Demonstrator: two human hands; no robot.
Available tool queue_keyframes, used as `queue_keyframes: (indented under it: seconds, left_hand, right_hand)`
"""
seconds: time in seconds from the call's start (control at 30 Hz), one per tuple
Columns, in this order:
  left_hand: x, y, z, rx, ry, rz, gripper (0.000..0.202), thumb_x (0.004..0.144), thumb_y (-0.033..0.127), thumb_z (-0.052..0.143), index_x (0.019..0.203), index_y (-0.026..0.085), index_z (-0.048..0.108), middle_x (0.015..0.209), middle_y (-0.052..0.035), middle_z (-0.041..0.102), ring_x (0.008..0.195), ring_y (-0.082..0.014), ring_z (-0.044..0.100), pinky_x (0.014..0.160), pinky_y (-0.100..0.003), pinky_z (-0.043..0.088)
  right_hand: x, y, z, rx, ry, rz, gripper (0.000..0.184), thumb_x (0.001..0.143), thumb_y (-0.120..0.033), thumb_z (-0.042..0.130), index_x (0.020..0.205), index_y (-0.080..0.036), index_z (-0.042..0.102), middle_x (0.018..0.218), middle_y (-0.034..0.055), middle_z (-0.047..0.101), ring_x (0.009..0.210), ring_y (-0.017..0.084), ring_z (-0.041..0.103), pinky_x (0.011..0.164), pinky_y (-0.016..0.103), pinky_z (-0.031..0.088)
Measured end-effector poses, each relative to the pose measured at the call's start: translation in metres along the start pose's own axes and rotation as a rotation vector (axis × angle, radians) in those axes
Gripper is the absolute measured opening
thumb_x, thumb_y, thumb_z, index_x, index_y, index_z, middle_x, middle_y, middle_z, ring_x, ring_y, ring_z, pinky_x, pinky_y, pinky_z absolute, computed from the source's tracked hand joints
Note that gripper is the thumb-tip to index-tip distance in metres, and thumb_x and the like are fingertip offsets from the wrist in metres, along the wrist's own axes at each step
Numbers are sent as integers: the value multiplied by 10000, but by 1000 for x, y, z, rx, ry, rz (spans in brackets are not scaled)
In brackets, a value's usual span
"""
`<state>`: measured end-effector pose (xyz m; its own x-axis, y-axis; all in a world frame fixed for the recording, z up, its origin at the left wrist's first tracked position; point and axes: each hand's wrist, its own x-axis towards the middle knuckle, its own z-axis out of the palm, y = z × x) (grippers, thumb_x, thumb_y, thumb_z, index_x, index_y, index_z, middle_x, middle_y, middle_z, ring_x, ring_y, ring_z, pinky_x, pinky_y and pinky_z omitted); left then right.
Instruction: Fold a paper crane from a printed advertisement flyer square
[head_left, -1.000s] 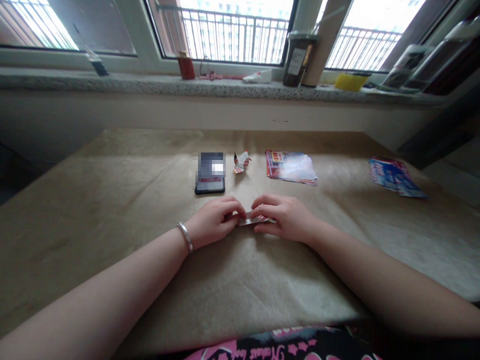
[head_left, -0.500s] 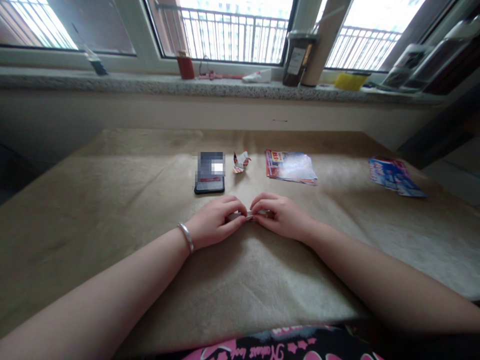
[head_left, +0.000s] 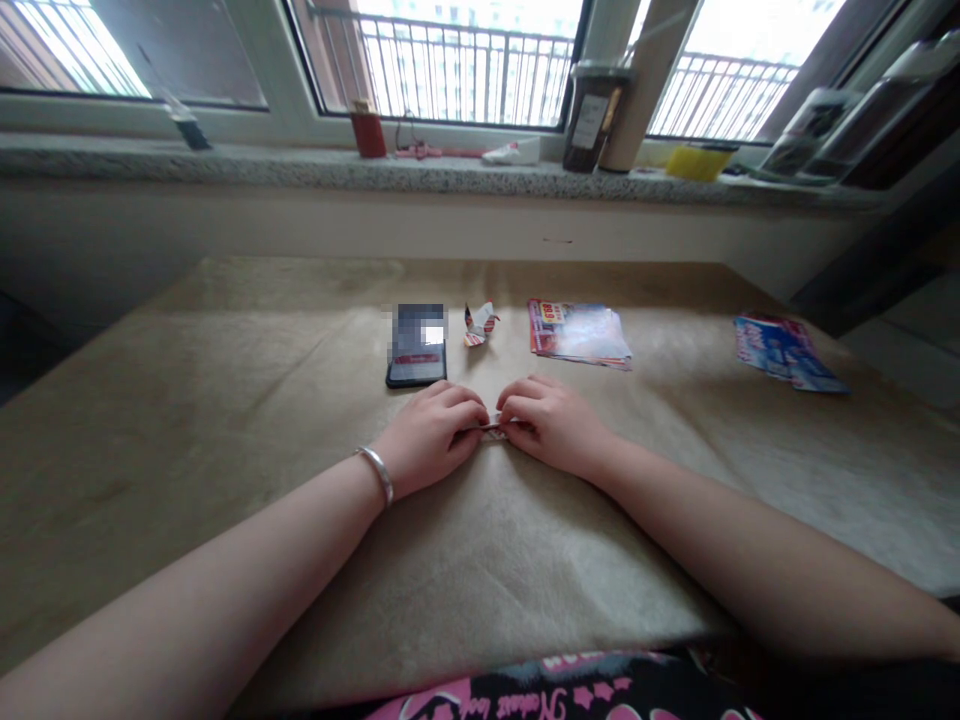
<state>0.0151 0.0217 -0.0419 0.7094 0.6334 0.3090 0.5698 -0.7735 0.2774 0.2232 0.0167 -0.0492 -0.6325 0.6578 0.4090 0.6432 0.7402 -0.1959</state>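
Observation:
My left hand (head_left: 431, 430) and my right hand (head_left: 551, 425) meet at the middle of the table, fingers curled and pressed onto a small folded piece of printed paper (head_left: 493, 430). Only a thin strip of the paper shows between the fingertips; the rest is hidden under the fingers. A silver bracelet (head_left: 376, 474) sits on my left wrist. Just beyond my hands lie a dark phone (head_left: 417, 350) and a small folded paper figure (head_left: 478, 324).
A brown cloth covers the table (head_left: 187, 400). A stack of printed leaflets (head_left: 577, 333) lies beyond my right hand, another blue leaflet (head_left: 784, 352) far right. The stone windowsill (head_left: 300, 170) at the back carries a red cup (head_left: 369, 132), a dark jar (head_left: 591, 122) and a yellow box (head_left: 694, 162).
My hands have closed in on each other and shifted slightly away from me. The paper between them has become narrower, with less of it showing.

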Motion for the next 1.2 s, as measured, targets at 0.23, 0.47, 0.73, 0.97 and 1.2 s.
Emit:
queue_keyframes:
  seconds: [0.23, 0.47, 0.73, 0.97, 1.2]
  left_hand:
    - [-1, 2, 0, 99, -13, 47, 149, 855, 204, 499, 882, 173, 642, 937, -46, 641, 870, -184, 535, 808, -322, 459]
    - [1, 8, -4, 226, -50, 54, 142, 848, 198, 507, 870, 161, 642, 910, -59, 635, 840, -191, 539, 759, -321, 466]
    - [1, 8, -2, 239, -48, 18, 121, 835, 209, 526, 842, 170, 640, 859, -56, 611, 813, -187, 522, 739, -308, 464]
    - [2, 8, -1, 250, -39, 9, 111, 829, 205, 526, 822, 173, 632, 847, -55, 605, 795, -189, 512, 720, -308, 461]
    - [2, 9, -3, 239, -53, 23, 147, 845, 206, 512, 797, 168, 646, 851, -57, 624, 801, -182, 532, 731, -308, 470]
  right_hand:
    - [-1, -4, -2, -161, -43, -53, 154, 873, -243, 491, 800, -187, 615, 879, 48, 631, 804, 167, 490, 725, 289, 362]
    - [-1, -10, -5, -236, -91, -39, 137, 858, -238, 484, 810, -183, 601, 865, 43, 619, 788, 166, 491, 692, 291, 339]
    - [1, -14, -5, -238, -88, -4, 167, 879, -268, 469, 801, -185, 591, 844, 39, 613, 769, 160, 495, 655, 281, 324]
    - [1, -16, -6, -270, -108, 7, 153, 885, -273, 481, 821, -191, 594, 856, 34, 614, 767, 155, 501, 633, 277, 314]
    - [-1, -21, -9, -284, -144, -55, 159, 900, -218, 456, 862, -178, 604, 891, 48, 618, 764, 153, 498, 618, 280, 321]
